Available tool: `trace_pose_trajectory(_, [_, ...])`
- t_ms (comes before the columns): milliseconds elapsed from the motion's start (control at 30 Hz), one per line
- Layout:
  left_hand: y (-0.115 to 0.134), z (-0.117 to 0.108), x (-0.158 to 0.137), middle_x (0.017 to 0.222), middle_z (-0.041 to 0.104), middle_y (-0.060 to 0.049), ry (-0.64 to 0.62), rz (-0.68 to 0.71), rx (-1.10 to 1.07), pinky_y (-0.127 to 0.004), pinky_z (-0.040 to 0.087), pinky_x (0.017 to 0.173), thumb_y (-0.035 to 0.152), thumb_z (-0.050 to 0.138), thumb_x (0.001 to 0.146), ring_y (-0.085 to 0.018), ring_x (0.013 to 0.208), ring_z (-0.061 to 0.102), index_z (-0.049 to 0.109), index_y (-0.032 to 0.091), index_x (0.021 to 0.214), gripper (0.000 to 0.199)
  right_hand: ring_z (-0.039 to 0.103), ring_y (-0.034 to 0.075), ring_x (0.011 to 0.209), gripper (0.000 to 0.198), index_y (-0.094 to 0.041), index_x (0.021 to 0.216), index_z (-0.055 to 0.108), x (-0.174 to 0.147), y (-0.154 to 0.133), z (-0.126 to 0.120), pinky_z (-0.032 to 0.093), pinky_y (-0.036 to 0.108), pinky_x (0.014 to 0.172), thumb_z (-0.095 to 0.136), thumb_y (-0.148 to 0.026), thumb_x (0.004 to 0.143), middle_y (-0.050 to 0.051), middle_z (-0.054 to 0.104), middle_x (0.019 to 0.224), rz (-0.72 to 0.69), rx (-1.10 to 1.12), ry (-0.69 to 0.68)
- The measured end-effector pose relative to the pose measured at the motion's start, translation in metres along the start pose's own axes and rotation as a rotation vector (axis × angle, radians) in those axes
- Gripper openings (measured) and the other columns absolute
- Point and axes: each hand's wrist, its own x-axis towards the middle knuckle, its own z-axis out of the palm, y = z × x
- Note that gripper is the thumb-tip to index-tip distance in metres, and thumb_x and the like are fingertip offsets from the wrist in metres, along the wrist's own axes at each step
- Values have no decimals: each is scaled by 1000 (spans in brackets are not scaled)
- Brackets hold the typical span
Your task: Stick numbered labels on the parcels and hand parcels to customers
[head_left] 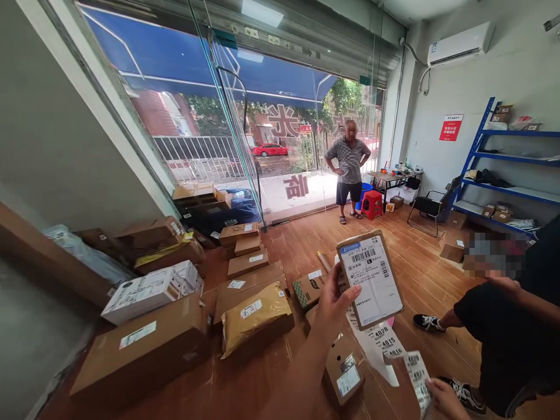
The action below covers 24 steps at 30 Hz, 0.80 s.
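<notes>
My left hand (339, 300) grips a small flat cardboard parcel (371, 280) by its left edge. It is held upright, and a white shipping label with barcodes faces me. At the lower right my right hand (446, 399) pinches a strip of white number labels (417, 376), printed 4020 and 4021. More of the labels (385, 341), among them 4028 and 4015, hang below the parcel; whether they join the pinched strip I cannot tell. Under my left forearm is a small brown box (345, 373) with a white label.
Several cartons lie on the floor at left, including a long carton (144, 344) and a yellow-wrapped parcel (258, 315). A person (350, 169) stands by the glass front. Another person in dark clothes (516, 326) is close on my right. Blue shelves (503, 154) stand beyond.
</notes>
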Motion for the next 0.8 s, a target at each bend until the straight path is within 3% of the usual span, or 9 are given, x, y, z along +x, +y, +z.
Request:
trace_pose_trajectory(133, [-4,-1,17,113,71,-12,-25,-35,-24,-40,55,88,42,76,66,-31,105,66,58,16,116,60,63,29,68,46,-24,50,70,29,-44,-3,54,40,70,79,-68,40,7,66,61,-183,141,33])
trace_pose_trajectory(233, [-7,1,27,114,71,-12,-33,-41,-27,-41,54,92,42,75,66,-31,107,66,57,16,118,61,62,26,70,48,-20,60,74,36,-87,3,52,35,69,83,-64,43,7,69,66,-223,251,10])
trace_pose_trajectory(433, [-13,3,39,113,71,-12,-35,-100,-40,-41,55,90,41,76,64,-31,106,66,55,16,120,65,59,18,62,38,-21,70,74,17,-166,29,49,28,60,89,-48,48,3,70,68,-265,552,-121])
trace_pose_trajectory(633, [-25,2,52,118,71,-12,-24,-157,-71,-39,54,92,37,76,61,-32,111,65,58,16,120,65,66,18,73,33,-22,84,74,-4,-226,52,52,30,71,88,-42,61,3,74,80,-452,712,-259])
trace_pose_trajectory(800, [-44,8,54,106,75,-13,-55,-488,-187,-41,60,79,38,80,54,-36,101,69,63,15,116,68,63,14,67,41,-23,78,69,-3,-259,72,49,25,66,94,-41,52,-2,71,74,-548,760,-309])
